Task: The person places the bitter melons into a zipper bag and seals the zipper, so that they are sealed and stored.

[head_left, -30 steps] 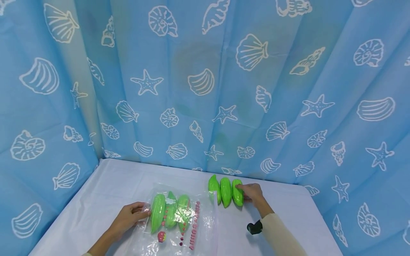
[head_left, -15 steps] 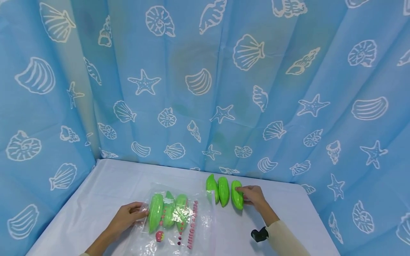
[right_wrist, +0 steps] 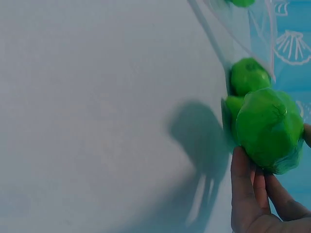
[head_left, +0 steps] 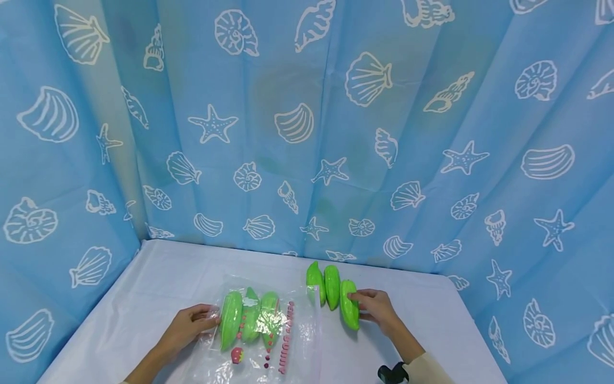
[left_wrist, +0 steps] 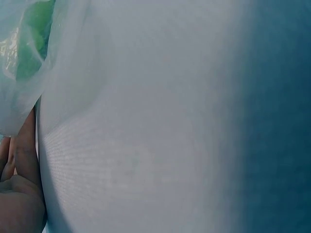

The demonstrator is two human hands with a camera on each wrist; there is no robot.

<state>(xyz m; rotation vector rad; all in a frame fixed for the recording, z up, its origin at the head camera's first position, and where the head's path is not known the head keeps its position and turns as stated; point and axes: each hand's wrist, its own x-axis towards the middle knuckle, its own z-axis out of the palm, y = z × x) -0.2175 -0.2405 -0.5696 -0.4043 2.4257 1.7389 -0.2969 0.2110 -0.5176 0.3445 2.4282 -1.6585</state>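
My right hand (head_left: 378,309) pinches a shiny green oblong piece (head_left: 349,305), like a ridged toy vegetable, between thumb and fingers. In the right wrist view this green piece (right_wrist: 270,131) is seen end-on, its shadow falling on the cloth. Two similar green pieces (head_left: 332,287) lie side by side just left of it, one partly behind the bag's edge. A clear zip bag (head_left: 302,341) with pink lettering lies at centre left; three green pieces (head_left: 232,320) show inside. At its left edge, my left hand (head_left: 189,325) holds the bag between thumb and fingers.
A white cloth (head_left: 182,261) covers the table. Blue curtains (head_left: 268,138) printed with white seashells rise behind it and at both sides. A black strap-like device (head_left: 393,373) sits at my right wrist.
My right hand has drawn the rightmost green piece toward me, away from the other two, and it now appears lifted. The left hand and bag stay put; the view shifts slightly.
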